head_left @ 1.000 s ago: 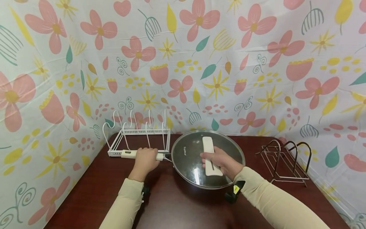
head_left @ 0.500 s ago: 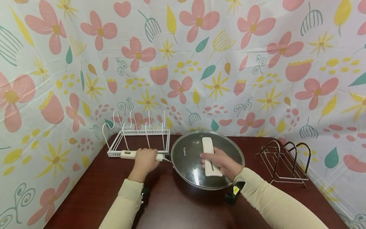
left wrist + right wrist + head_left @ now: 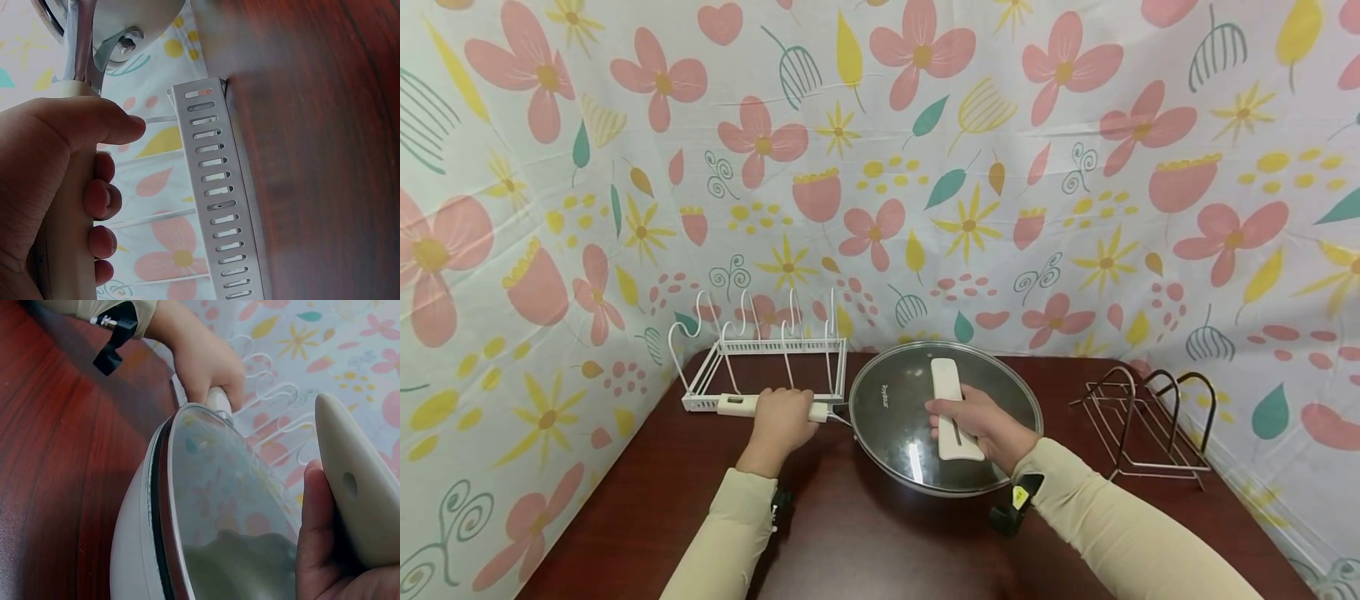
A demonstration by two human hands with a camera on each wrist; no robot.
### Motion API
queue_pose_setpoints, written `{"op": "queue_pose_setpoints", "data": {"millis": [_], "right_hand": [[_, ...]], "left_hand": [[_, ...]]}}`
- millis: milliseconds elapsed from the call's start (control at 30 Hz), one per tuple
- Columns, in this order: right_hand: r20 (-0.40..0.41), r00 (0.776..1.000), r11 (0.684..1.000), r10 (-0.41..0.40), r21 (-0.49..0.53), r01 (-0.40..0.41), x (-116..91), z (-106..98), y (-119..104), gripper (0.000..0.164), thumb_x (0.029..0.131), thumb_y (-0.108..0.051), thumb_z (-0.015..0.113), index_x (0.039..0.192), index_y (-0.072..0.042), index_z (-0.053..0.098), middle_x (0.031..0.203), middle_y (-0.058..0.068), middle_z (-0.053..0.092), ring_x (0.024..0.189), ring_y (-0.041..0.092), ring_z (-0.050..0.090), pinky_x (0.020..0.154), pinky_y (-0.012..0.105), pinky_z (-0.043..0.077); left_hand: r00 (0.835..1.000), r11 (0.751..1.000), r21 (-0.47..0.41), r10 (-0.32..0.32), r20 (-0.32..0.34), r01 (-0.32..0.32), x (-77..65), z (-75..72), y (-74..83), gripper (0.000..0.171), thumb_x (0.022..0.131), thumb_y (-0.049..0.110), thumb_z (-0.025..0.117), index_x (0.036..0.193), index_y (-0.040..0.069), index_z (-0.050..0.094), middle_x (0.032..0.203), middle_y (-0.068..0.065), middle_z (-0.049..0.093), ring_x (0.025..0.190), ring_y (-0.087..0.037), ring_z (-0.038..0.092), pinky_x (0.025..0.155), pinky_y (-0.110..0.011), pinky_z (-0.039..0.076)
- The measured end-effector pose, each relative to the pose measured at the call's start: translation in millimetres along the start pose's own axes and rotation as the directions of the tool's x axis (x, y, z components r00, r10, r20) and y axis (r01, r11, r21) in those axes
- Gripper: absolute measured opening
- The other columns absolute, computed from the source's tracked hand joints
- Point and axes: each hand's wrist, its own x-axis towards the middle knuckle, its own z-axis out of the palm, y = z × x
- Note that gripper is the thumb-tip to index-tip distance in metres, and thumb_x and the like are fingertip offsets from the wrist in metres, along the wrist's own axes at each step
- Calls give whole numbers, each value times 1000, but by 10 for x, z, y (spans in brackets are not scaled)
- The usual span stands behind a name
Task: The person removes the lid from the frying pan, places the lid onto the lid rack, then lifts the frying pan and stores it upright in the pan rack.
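A wok [image 3: 134, 531] with a pale outer wall stands at the middle of the dark red table, covered by a glass lid [image 3: 895, 442] with a metal rim. My left hand [image 3: 784, 421] grips the wok's cream handle [image 3: 737, 405]; in the left wrist view its fingers [image 3: 103, 197] curl round the handle with the thumb lying along it. The right hand [image 3: 988, 425] holds the lid's long cream knob [image 3: 947, 379], thumb on the near side. In the right wrist view, the lid sits on the wok's rim, and the knob [image 3: 356, 481] rises beside the fingers.
A white wire rack [image 3: 775, 343] stands at the back left, close behind the wok's handle. On the right is a dark metal rack [image 3: 1150, 425] with upright loops. A flower-patterned cloth [image 3: 880, 167] hangs behind and beside the table [image 3: 850, 550].
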Motion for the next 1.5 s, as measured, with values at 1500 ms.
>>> {"op": "queue_pose_setpoints", "data": {"millis": [1500], "right_hand": [[16, 1000, 1000, 1, -14, -1, -91, -66, -207, 48, 97, -10, 65, 135, 4, 38, 79, 7, 64, 61, 13, 67, 59, 31, 57]], "left_hand": [[1000, 1000, -2, -14, -25, 14, -21, -8, 21, 23, 72, 28, 82, 83, 13, 69, 71, -3, 67, 68, -28, 62, 69, -46, 47]]}}
